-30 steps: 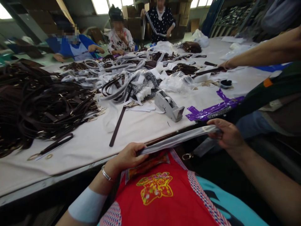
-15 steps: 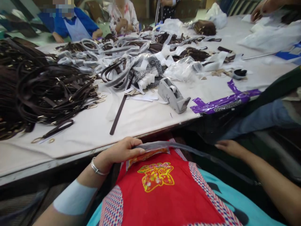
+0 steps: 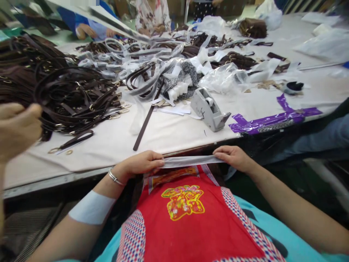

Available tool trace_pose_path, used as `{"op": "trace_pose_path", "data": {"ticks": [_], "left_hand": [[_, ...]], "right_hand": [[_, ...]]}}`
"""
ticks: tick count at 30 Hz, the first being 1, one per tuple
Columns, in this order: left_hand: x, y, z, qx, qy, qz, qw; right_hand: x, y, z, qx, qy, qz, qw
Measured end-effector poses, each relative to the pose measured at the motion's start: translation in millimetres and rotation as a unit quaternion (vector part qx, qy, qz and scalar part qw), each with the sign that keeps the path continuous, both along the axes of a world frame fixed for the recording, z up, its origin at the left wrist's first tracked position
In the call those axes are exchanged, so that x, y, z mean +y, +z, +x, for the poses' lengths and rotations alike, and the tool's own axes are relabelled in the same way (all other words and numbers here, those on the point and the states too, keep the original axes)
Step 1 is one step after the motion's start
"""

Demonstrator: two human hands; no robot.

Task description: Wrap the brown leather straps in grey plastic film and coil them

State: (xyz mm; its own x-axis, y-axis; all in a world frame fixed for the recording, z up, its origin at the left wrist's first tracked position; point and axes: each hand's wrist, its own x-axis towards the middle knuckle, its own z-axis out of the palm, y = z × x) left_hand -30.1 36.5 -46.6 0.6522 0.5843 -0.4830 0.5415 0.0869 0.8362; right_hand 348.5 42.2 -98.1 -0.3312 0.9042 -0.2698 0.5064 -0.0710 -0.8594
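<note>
A flat, translucent grey-white plastic strip is stretched level between my two hands, just past the table's front edge and above my red apron. My left hand is closed on its left end, thumb and fingers pinching it. My right hand pinches the other end. Whether anything lies inside the strip I cannot tell. Beyond my hands, a narrow dark brown strap lies on the table, with a grey tape dispenser to its right.
Brown straps with metal clasps are heaped at left. Plastic-wrapped straps and clear bags fill the middle. Purple tape covers the edge at right. Another person's hand shows at far left; a blurred pale strip crosses the top.
My right hand has moved left and now grips the strip, which had trailed past it to the right. The strip is now short and taut. Another person's hand has appeared at the left.
</note>
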Motion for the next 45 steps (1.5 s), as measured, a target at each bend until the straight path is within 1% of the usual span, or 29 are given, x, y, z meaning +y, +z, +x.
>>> {"op": "trace_pose_path", "data": {"ticks": [2,4,6,8,10,12,14,16,18,20,21,23,25,27,28,30,32,33,35,38,42,45], "left_hand": [[-2,-7.4,-10,0.003,0.015,-0.006,1.0],[-4,-12.0,-5,0.002,0.03,0.006,1.0],[-4,-14.0,12,-0.011,0.045,0.007,0.999],[-5,-14.7,33,-0.031,0.047,0.011,0.998],[-5,-14.7,52,-0.056,0.048,0.019,0.997],[-5,-13.8,60,-0.076,0.054,0.013,0.996],[-5,-12.5,56,-0.092,0.055,-0.018,0.994],[-5,-12.0,42,-0.098,0.062,-0.05,0.992],[-7,-13.7,28,-0.1,0.102,-0.071,0.987],[-12,-17.9,20,-0.104,0.172,-0.074,0.977],[-15,-20.8,20,-0.111,0.213,-0.066,0.968],[-22,-27.5,27,-0.139,0.292,-0.034,0.946],[-30,-34.3,38,-0.172,0.354,0.01,0.919],[-35,-40.0,49,-0.189,0.382,0.059,0.903],[-37,-42.0,52,-0.186,0.382,0.094,0.9],[-39,-43.9,56,-0.157,0.364,0.182,0.9],[-38,-43.2,57,-0.118,0.332,0.264,0.898],[-37,-42.2,57,-0.101,0.317,0.292,0.897],[-35,-39.9,56,-0.082,0.292,0.317,0.898],[-32,-37.6,56,-0.066,0.259,0.336,0.903],[-32,-38.9,55,-0.041,0.211,0.376,0.901],[-33,-42.5,55,-0.008,0.179,0.398,0.9]], "right_hand": [[3,-16.0,24,-0.061,0.048,-0.001,0.997],[0,-23.1,25,-0.106,0.107,-0.002,0.989],[-6,-19.8,6,-0.1,0.153,0.001,0.983],[-12,-8.9,-27,-0.037,0.181,0.007,0.983],[-14,4.8,-61,0.033,0.19,0.011,0.981],[-13,16.3,-86,0.056,0.18,0.009,0.982],[-10,22.6,-96,0.051,0.161,-0.005,0.986],[-6,23.2,-93,0.045,0.135,-0.012,0.99],[-3,19.9,-85,0.042,0.112,-0.007,0.993],[-2,15.2,-79,0.039,0.1,0.009,0.994],[-3,13.0,-78,0.039,0.096,0.016,0.995],[-6,10.2,-79,0.038,0.082,0.036,0.995],[-10,9.3,-82,0.031,0.068,0.065,0.995],[-14,9.7,-84,0.019,0.063,0.1,0.993],[-16,10.1,-84,0.012,0.066,0.121,0.99],[-19,10.7,-84,-0.007,0.083,0.176,0.981],[-22,10.6,-84,-0.037,0.115,0.251,0.96],[-24,10.2,-84,-0.057,0.131,0.29,0.946],[-25,9.2,-84,-0.102,0.16,0.354,0.916],[-25,7.2,-84,-0.165,0.194,0.414,0.874],[-26,4.3,-84,-0.219,0.22,0.46,0.832],[-26,1.3,-86,-0.242,0.231,0.478,0.812]]}}
